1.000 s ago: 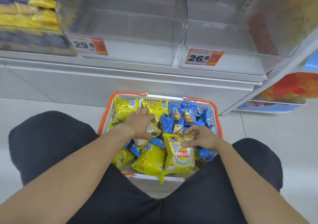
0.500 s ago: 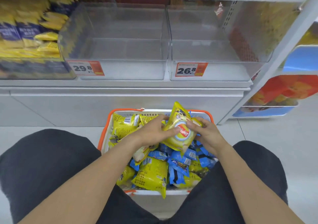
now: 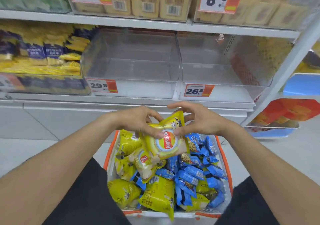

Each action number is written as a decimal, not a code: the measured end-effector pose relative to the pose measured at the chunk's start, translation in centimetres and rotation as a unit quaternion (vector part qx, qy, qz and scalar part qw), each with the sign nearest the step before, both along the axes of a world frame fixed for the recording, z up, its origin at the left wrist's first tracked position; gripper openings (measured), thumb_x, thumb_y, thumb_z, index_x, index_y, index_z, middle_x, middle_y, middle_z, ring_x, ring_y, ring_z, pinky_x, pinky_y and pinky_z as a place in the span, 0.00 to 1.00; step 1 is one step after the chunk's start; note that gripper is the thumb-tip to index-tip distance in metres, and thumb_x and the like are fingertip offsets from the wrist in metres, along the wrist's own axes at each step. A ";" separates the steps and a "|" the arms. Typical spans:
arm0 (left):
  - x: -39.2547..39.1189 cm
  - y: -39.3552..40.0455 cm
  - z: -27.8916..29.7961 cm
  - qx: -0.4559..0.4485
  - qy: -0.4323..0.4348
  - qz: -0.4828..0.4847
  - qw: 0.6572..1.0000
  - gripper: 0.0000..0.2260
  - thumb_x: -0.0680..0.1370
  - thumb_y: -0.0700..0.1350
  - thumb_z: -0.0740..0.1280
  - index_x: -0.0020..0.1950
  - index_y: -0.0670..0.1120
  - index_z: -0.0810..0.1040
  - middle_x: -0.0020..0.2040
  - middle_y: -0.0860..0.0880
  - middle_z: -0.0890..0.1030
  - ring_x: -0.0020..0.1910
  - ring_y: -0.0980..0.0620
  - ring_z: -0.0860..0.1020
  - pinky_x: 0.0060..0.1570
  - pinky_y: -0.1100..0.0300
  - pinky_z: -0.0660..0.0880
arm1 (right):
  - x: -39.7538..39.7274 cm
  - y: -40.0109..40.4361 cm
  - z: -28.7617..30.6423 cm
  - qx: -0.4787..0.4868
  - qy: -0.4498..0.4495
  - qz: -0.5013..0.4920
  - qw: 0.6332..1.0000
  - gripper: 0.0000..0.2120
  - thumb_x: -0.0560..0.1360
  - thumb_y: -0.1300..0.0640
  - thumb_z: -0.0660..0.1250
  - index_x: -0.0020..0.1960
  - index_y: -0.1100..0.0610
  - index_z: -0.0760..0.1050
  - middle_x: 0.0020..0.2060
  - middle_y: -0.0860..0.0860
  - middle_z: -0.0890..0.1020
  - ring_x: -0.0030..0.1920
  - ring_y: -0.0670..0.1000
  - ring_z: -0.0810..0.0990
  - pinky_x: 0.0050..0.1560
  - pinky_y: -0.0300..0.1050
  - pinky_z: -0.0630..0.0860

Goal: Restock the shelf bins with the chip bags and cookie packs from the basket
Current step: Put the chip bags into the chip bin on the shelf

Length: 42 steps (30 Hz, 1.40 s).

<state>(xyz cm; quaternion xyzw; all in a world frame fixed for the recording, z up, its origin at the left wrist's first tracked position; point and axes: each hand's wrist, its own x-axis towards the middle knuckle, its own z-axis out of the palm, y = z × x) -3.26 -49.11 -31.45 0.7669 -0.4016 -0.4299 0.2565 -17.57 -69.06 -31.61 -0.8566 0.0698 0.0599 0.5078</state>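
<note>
Currently we hold one yellow chip bag [image 3: 164,139] in both hands, lifted above the basket [image 3: 225,157] near its far edge. Left hand [image 3: 138,121] grips the bag's left side, thumb across the front near the logo, fingers curled behind. Right hand [image 3: 199,121] pinches the bag's upper right: thumb on the front, index arched over the top corner. Both grips clamped on the bag. The bag is tilted, top corner pointing away and right.

The basket is white with an orange rim and sits on the floor between our knees. Yellow chip bags [image 3: 155,195] fill its left half and near edge; blue cookie packs [image 3: 195,173] are piled along its right half.

On the shelf [image 3: 121,99] ahead, two clear bins sit side by side. The left bin [image 3: 131,65] carries a 29.8 price tag [image 3: 102,86] at its front left corner; the right bin [image 3: 216,65] carries a 26.8 price tag [image 3: 199,90]. We see no product in either. A bin [image 3: 39,58] at the shelf's left end holds yellow and dark blue packs. The shelf above carries tan packs [image 3: 147,0] with 8.8 tags.
</note>
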 end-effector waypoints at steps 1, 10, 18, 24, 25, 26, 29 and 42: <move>0.6 0.1 0.4 -0.010 -0.024 0.025 0.999 0.30 0.66 0.57 0.79 0.65 0.54 0.75 0.51 0.48 0.83 0.41 0.50 0.83 0.35 0.57 0.79 | 0.8 0.3 0.3 -0.022 0.002 0.000 1.000 0.27 0.66 0.57 0.81 0.62 0.51 0.77 0.54 0.49 0.81 0.47 0.51 0.84 0.50 0.39 0.80; 4.3 2.4 0.5 -0.161 0.093 0.312 0.932 0.34 0.66 0.56 0.80 0.67 0.48 0.71 0.53 0.44 0.84 0.49 0.46 0.84 0.47 0.53 0.81 | 5.7 0.6 -0.4 0.249 -0.008 -0.181 0.951 0.20 0.67 0.57 0.77 0.51 0.69 0.75 0.38 0.60 0.83 0.38 0.57 0.83 0.39 0.49 0.83; 5.2 2.1 -0.4 -0.302 0.103 0.410 0.855 0.31 0.66 0.48 0.76 0.67 0.44 0.71 0.54 0.42 0.84 0.49 0.44 0.84 0.39 0.56 0.81 | 8.1 1.0 -1.1 0.233 0.014 -0.097 0.967 0.28 0.64 0.41 0.77 0.50 0.62 0.76 0.43 0.55 0.85 0.46 0.54 0.83 0.51 0.54 0.79; 5.7 2.2 -0.7 -0.357 -0.001 0.347 0.867 0.23 0.78 0.41 0.70 0.72 0.49 0.69 0.56 0.50 0.82 0.49 0.54 0.83 0.47 0.60 0.80 | 9.6 2.1 0.2 0.163 -0.012 -0.065 0.984 0.27 0.67 0.45 0.73 0.61 0.55 0.72 0.46 0.56 0.85 0.39 0.51 0.83 0.37 0.49 0.78; 5.9 2.2 -0.5 -0.370 -0.029 0.332 0.867 0.23 0.79 0.41 0.68 0.72 0.51 0.68 0.59 0.51 0.81 0.51 0.55 0.83 0.49 0.59 0.80 | 10.1 2.3 0.5 0.141 -0.036 -0.058 0.988 0.26 0.68 0.46 0.73 0.62 0.54 0.71 0.47 0.56 0.83 0.39 0.51 0.83 0.36 0.49 0.78; 6.2 2.3 -0.1 -0.380 -0.057 0.317 0.867 0.22 0.80 0.42 0.66 0.74 0.51 0.67 0.63 0.51 0.79 0.54 0.55 0.82 0.51 0.58 0.80 | 10.6 2.5 1.0 0.122 -0.063 -0.059 0.989 0.25 0.68 0.47 0.73 0.62 0.54 0.71 0.47 0.55 0.82 0.38 0.51 0.84 0.35 0.49 0.79; 8.2 3.0 0.8 -0.357 -0.185 0.297 0.866 0.23 0.84 0.50 0.59 0.78 0.48 0.61 0.71 0.50 0.71 0.67 0.56 0.74 0.58 0.60 0.77 | 13.3 2.8 2.6 0.084 -0.149 -0.103 0.980 0.22 0.72 0.52 0.76 0.61 0.50 0.70 0.50 0.51 0.81 0.41 0.51 0.84 0.35 0.49 0.80; 13.9 5.1 -2.9 -0.113 -0.470 0.333 0.809 0.12 0.78 0.53 0.69 0.57 0.49 0.81 0.51 0.47 0.80 0.58 0.42 0.75 0.71 0.46 0.58 | 33.7 2.8 0.2 -0.213 -0.029 -0.121 0.969 0.23 0.71 0.53 0.76 0.61 0.57 0.72 0.59 0.54 0.80 0.61 0.55 0.79 0.62 0.51 0.75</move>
